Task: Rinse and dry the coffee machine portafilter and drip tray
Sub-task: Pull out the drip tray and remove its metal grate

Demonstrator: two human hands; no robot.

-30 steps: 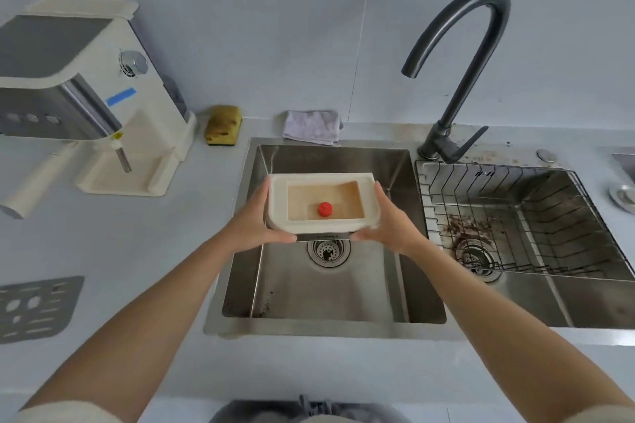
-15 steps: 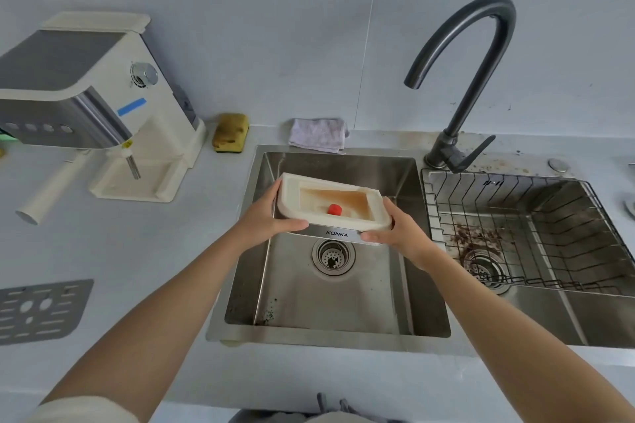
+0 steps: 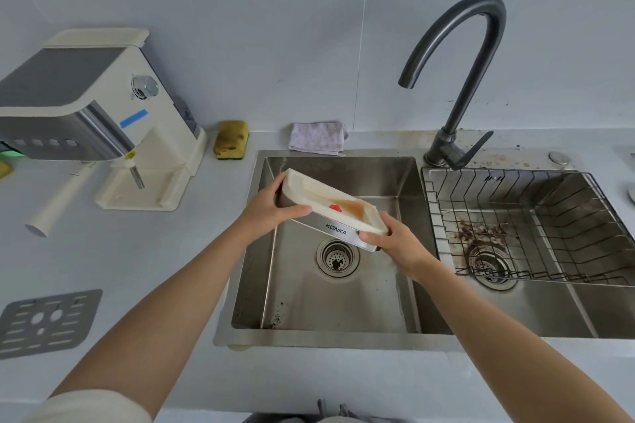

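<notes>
Drip tray (image 3: 321, 197): tilted above sink (image 3: 309, 336), brown liquid pooled at its lower end | my left hand (image 3: 266, 213) and right hand (image 3: 400, 244) each grasp one end | I judge it light, rigid, slippery when wet.

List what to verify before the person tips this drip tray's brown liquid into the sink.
1. Grip: left hand and right hand hold the drip tray at opposite ends: ok.
2. Tray over the left basin, not the counter: ok.
3. Brown liquid pooled at the low right end: ok.
4. Drain strainer unclogged: dark specks on it, cannot tell.
5. Faucet running for the rinse: no stream visible, not ok.
6. Cloth behind the basin for drying: ok.
</notes>
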